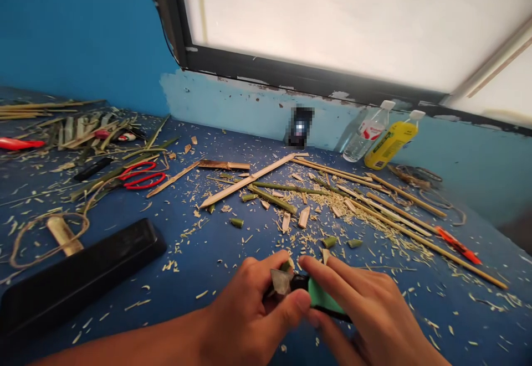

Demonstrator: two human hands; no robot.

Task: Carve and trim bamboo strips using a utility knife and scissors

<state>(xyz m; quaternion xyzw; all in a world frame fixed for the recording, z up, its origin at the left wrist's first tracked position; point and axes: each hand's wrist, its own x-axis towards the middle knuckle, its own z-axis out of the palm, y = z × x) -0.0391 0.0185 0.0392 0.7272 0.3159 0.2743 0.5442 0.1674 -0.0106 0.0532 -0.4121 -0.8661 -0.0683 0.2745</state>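
Gripping green-and-black tool (326, 298), long axis 10-to-4 o'clock. Pinching near grey tip (281, 281) at 10 with left hand (251, 310), fingers nearly closed; holding 4 o'clock end with right hand (368, 299), fingers loosely curled.

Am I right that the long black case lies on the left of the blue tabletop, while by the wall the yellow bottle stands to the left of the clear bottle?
Not quite: the head view shows the yellow bottle to the right of the clear bottle, by the wall. The long black case does lie on the left of the blue tabletop.
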